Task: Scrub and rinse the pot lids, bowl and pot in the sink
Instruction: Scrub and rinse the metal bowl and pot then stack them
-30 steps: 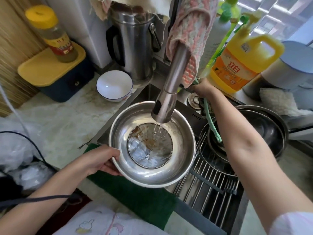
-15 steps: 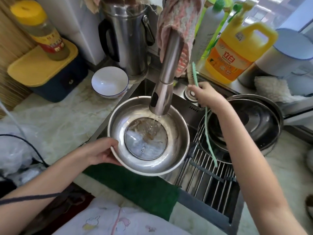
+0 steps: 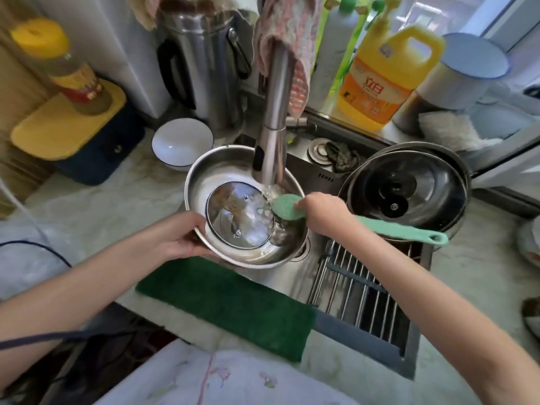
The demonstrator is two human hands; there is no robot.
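A steel bowl (image 3: 216, 168) is held over the sink under the running faucet (image 3: 271, 141). A small glass pot lid (image 3: 233, 217) lies inside it with water splashing on it. My left hand (image 3: 178, 238) grips the bowl's near-left rim. My right hand (image 3: 318, 211) holds a green scrub brush (image 3: 285, 207) close to its round head, which sits at the bowl's right rim under the stream. Its long handle (image 3: 403, 232) sticks out to the right. A dark pot with a large lid (image 3: 409, 188) sits in the sink at the right.
A metal rack (image 3: 362, 287) spans the sink's right part. A green cloth (image 3: 228, 302) lies on the front counter edge. A white bowl (image 3: 181, 141), a steel kettle (image 3: 204, 62), a yellow detergent jug (image 3: 382, 74) and a yellow-lidded box (image 3: 70, 127) surround the sink.
My right hand came from behind the faucet forward to the bowl, bringing the green brush's head under the water. The left hand keeps hold of the bowl's rim.
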